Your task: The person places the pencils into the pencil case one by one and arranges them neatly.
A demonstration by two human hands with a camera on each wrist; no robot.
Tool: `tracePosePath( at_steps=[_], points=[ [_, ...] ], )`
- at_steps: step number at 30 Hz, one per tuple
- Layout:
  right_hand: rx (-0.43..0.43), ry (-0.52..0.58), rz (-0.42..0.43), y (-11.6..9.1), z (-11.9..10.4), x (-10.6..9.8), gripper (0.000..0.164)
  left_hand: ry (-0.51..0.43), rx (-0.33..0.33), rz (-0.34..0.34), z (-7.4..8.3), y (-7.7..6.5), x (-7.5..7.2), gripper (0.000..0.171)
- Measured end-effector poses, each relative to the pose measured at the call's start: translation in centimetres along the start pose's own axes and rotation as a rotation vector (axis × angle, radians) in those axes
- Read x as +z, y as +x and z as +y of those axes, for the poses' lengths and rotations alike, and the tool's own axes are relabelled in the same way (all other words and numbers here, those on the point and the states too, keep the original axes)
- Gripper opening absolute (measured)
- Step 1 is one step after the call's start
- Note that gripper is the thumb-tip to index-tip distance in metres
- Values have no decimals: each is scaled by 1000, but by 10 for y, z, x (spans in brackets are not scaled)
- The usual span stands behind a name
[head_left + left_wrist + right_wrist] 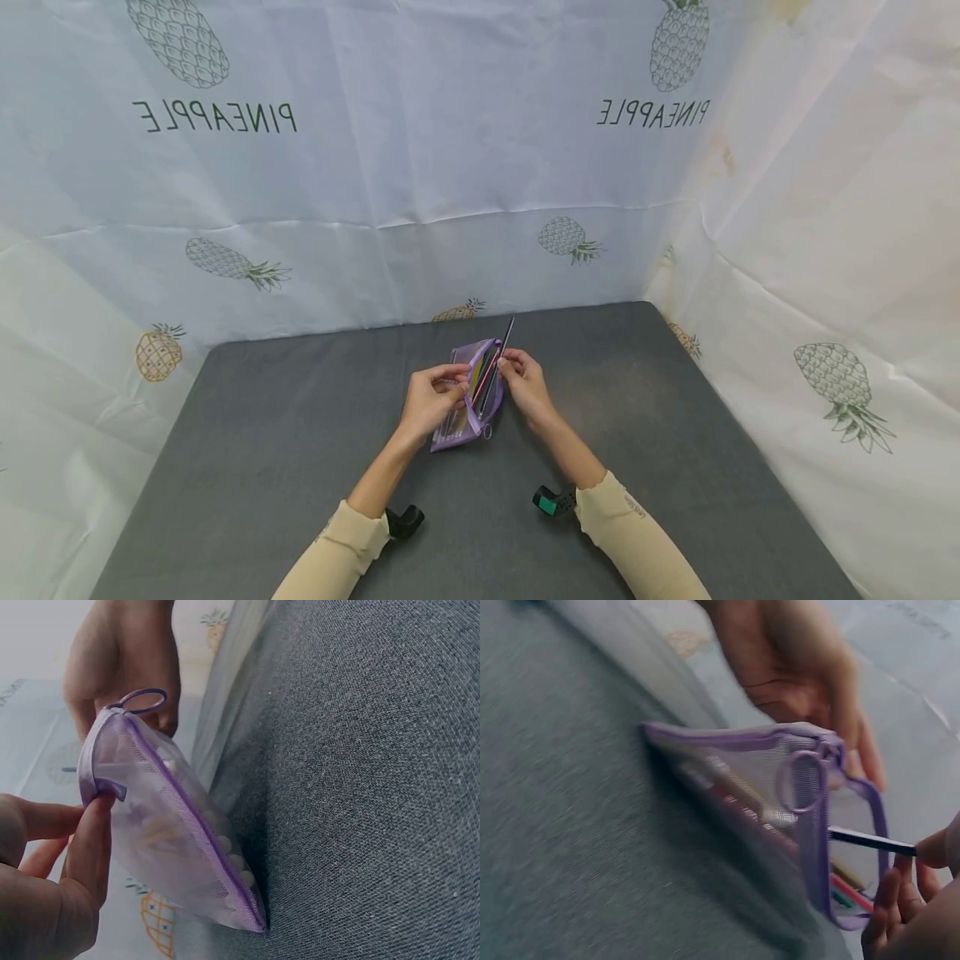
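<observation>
A see-through mesh zip pouch (450,427) with purple edging stands tilted on the table, its mouth spread wide. Thumb and fingers of my left hand (429,404) pinch the near-left rim of that mouth. My right hand (529,390), at the opposite side, pinches a thin dark pencil-like stick (870,841) between thumb and fingertips. One end of the stick is inside the pouch, the other juts up past the fingers. Several other slim sticks, among them a red one (849,889), lie within. A purple ring pull (781,782) hangs from the zip's end.
The dark grey table (300,450) spreads around both hands. White cloth printed with pineapples (465,167) rises behind it and at the sides. Black wrist cameras (406,522) sit by both sleeve cuffs.
</observation>
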State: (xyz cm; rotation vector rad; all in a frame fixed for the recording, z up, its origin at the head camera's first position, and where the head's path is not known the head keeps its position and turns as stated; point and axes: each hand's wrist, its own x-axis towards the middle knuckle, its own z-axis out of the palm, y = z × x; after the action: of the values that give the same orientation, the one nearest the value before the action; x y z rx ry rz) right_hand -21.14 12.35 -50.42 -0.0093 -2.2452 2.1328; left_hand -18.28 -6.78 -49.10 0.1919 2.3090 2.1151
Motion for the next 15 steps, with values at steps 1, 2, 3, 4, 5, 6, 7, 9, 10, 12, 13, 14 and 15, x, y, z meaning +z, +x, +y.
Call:
tracePosePath(
  at_steps=[1, 2, 3, 4, 5, 6, 7, 9, 10, 12, 13, 14, 15],
  points=[
    [-26, -38, 1, -1, 2, 0, 28, -4, 1, 2, 0, 0, 0, 29],
    [-55, -85, 4, -3, 4, 1, 27, -6, 4, 4, 0, 0, 0, 29],
    [-85, -142, 7, -5, 5, 1, 27, -7, 7, 6, 0, 0, 1, 29],
    [-112, -213, 12, -7, 6, 1, 28, -8, 12, 7, 0, 0, 1, 29],
    [-147, -300, 17, -9, 7, 0, 29, -8, 14, 6, 0, 0, 1, 29],
    [-177, -394, 26, -10, 8, 0, 30, -7, 16, 3, 0, 0, 1, 29],
    [-208, -489, 29, -12, 7, -1, 31, -5, 18, 1, 0, 0, 1, 29],
    [-258, -656, 28, -13, 7, -2, 30, -2, 16, -3, -1, 0, 2, 29],
    [-279, -725, 28, -14, 7, -3, 29, -3, 14, -3, -1, 0, 2, 29],
    [-311, -788, 29, -12, 7, -6, 25, -7, 7, -2, -1, 0, 3, 29],
    [-312, -783, 32, -11, 6, -8, 24, -10, 5, -1, -1, 0, 3, 29],
    [-309, -758, 42, -8, 7, -11, 23, -12, 4, 0, -1, 0, 3, 29],
    [-305, -725, 60, -5, 7, -15, 21, -14, 5, 2, -1, 1, 4, 29]
  ],
)
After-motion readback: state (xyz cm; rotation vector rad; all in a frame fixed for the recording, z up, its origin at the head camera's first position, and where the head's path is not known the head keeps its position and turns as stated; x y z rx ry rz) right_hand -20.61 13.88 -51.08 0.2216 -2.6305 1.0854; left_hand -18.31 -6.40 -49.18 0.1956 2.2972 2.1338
